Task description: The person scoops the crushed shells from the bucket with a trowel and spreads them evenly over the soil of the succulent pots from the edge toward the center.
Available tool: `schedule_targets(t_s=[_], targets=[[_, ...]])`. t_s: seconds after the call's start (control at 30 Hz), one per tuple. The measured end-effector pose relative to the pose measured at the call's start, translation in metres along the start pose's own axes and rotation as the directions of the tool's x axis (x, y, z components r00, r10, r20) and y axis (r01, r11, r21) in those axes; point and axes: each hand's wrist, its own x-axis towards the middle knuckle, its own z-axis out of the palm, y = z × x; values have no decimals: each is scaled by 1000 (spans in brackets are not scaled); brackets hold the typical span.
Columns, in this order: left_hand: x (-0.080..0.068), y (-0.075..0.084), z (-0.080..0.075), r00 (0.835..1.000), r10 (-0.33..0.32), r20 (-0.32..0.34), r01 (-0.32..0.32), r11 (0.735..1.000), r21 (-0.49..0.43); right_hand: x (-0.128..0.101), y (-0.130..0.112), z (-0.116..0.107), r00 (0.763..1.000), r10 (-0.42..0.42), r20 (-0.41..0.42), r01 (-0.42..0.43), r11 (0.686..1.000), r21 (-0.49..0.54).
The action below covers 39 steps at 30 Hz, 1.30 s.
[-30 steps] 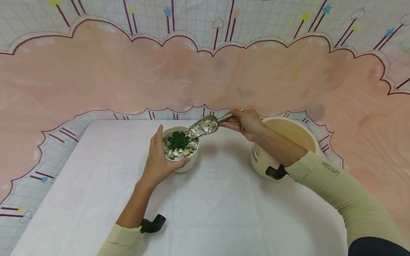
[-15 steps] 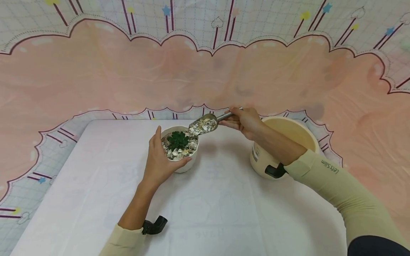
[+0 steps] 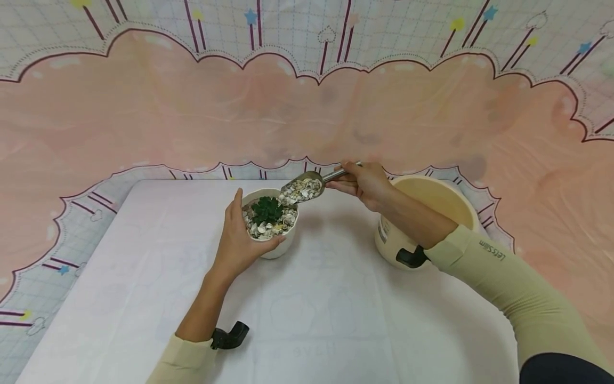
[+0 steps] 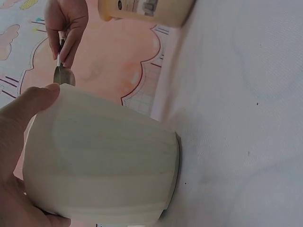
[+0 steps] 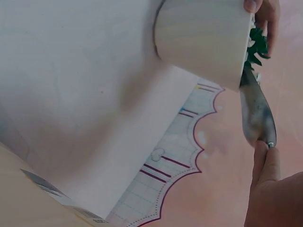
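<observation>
Only thing I can actually read is "LetsSlim", printed in dark letters on the right sleeve (image 3: 494,250), just up from the cuff. The cream bucket (image 3: 434,198) beside that sleeve has a label (image 3: 382,232) on its side, and it shows up again in the left wrist view, but the print is way too small and blurry to make out. There's also faint mirrored lettering on the white table cover (image 3: 314,352), unreadable.
</observation>
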Motion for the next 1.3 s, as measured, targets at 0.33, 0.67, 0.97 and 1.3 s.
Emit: schedule_targets(t_s=[0.33, 0.67, 0.97, 1.3], targets=[[3, -2, -1, 1000, -6, 19, 6, 1000, -24, 1, 0, 2, 999, -31, 6, 31, 999, 14], [3, -3, -2, 1000, -4, 20, 4, 1000, -23, 2, 1, 0, 1000, 11, -10, -11, 1000, 24], [2, -7, -2, 1000, 2, 24, -2, 1000, -25, 4, 1, -5, 998, 52, -43, -50, 998, 40], [2, -9, -4, 999, 6, 33, -4, 999, -44, 1, -3, -8, 998, 46, -45, -45, 999, 30]])
